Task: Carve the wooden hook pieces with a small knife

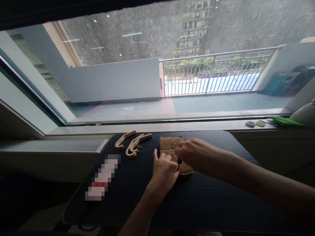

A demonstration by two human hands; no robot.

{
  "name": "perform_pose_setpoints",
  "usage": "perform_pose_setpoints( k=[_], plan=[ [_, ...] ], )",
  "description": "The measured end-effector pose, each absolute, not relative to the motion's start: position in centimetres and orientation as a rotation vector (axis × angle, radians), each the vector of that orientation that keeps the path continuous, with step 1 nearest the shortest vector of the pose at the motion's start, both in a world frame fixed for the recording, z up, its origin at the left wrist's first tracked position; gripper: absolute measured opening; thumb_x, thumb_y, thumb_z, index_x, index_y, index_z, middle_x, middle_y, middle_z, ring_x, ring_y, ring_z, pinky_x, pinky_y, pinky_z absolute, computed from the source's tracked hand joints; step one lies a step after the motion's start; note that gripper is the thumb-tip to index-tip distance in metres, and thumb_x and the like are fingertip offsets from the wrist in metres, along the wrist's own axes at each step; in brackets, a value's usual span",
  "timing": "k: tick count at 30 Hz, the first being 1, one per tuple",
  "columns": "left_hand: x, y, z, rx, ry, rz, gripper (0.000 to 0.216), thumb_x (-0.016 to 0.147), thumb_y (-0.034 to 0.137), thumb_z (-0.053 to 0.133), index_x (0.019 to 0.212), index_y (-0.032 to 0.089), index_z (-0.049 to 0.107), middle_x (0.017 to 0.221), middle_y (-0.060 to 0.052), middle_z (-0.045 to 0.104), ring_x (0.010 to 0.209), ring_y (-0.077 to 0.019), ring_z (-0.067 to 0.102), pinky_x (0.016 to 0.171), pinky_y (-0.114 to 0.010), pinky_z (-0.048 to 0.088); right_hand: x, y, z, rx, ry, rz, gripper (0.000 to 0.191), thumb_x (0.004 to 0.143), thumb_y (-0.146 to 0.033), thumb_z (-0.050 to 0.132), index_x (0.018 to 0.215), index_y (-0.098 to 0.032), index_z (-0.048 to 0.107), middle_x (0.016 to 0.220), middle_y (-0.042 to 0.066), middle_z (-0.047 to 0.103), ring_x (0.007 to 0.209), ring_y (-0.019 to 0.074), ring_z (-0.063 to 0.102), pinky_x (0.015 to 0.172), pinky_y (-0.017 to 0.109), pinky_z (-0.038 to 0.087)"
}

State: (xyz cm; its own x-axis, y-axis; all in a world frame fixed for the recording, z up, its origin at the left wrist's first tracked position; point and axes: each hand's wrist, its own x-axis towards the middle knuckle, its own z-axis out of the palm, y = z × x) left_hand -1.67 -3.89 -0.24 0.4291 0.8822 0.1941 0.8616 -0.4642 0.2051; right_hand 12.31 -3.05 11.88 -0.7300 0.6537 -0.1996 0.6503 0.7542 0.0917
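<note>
My right hand [190, 149] is closed round a small screwdriver [179, 160], which points down at the brown cardboard piece [169, 141]. The cardboard lies flat on the dark table, and its surface is dotted with many small holes or marks. My left hand [164, 167] rests over the cardboard's left edge, its thumb and forefinger pinched together by the screwdriver's lower end. Whatever is between those fingers is hidden. To the left lie curved wooden hooks [125, 139], with a few dark screws [139, 147] beside them.
A pixelated pale object with a red patch [99, 184] lies on the left of the black table [128, 196]. Beyond the table runs a windowsill [172, 126] with tape rolls [250, 124] and a green item [286, 121]. A white radiator [54, 146] stands at left.
</note>
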Motion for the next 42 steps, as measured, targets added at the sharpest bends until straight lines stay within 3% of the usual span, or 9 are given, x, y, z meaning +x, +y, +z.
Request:
perform_pose_setpoints(
  k=[10, 14, 22, 33, 42],
  plan=[
    [-1.7, -3.9, -0.5, 2.602, 1.586, 0.443, 0.012, 0.074, 0.034, 0.061, 0.071, 0.026, 0.068, 0.082, -0.001, 0.061, 0.092, -0.0205, 0.049, 0.105, -0.055, 0.009, 12.2, -3.8, 12.8, 1.091, 2.749, 0.027, 0.016, 0.078, -0.005, 0.052, 0.083, -0.015, 0.062, 0.073, 0.001, 0.064, 0.063, 0.0154, 0.059, 0.046, 0.026, 0.024],
    [-1.7, -3.8, -0.6, 2.603, 1.584, 0.449, 0.013, 0.075, 0.034, 0.060, 0.069, 0.026, 0.068, 0.081, -0.001, 0.062, 0.092, -0.0208, 0.050, 0.105, -0.056, 0.008, 12.3, -4.1, 12.9, 1.020, 2.798, -0.051, 0.023, 0.075, -0.001, 0.052, 0.086, -0.018, 0.063, 0.078, 0.002, 0.064, 0.066, 0.0152, 0.058, 0.049, 0.026, 0.028],
    [-1.7, -3.9, -0.7, 2.603, 1.589, 0.463, 0.013, 0.075, 0.034, 0.061, 0.069, 0.025, 0.068, 0.083, -0.001, 0.063, 0.093, -0.0210, 0.050, 0.106, -0.055, 0.009, 12.1, -3.8, 12.1, 1.013, 2.842, -0.119, 0.019, 0.079, -0.005, 0.053, 0.090, -0.016, 0.063, 0.079, 0.004, 0.064, 0.074, 0.0163, 0.059, 0.058, 0.026, 0.035],
    [-1.7, -3.9, -0.5, 2.607, 1.592, 0.450, 0.012, 0.074, 0.034, 0.061, 0.069, 0.025, 0.067, 0.082, -0.001, 0.061, 0.090, -0.0199, 0.050, 0.105, -0.056, 0.010, 12.5, -3.1, 11.3, 1.016, 2.810, 0.129, 0.014, 0.074, 0.001, 0.054, 0.073, -0.012, 0.059, 0.064, 0.001, 0.059, 0.054, 0.0122, 0.053, 0.045, 0.025, 0.026],
    [-1.8, -3.9, -0.6, 2.610, 1.599, 0.411, 0.015, 0.075, 0.037, 0.060, 0.072, 0.026, 0.068, 0.085, -0.001, 0.061, 0.093, -0.0207, 0.049, 0.106, -0.055, 0.007, 12.8, -3.9, 13.0, 1.081, 2.802, -0.003, 0.020, 0.076, -0.002, 0.051, 0.084, -0.016, 0.063, 0.079, 0.003, 0.064, 0.067, 0.0154, 0.058, 0.050, 0.026, 0.027]
  ],
)
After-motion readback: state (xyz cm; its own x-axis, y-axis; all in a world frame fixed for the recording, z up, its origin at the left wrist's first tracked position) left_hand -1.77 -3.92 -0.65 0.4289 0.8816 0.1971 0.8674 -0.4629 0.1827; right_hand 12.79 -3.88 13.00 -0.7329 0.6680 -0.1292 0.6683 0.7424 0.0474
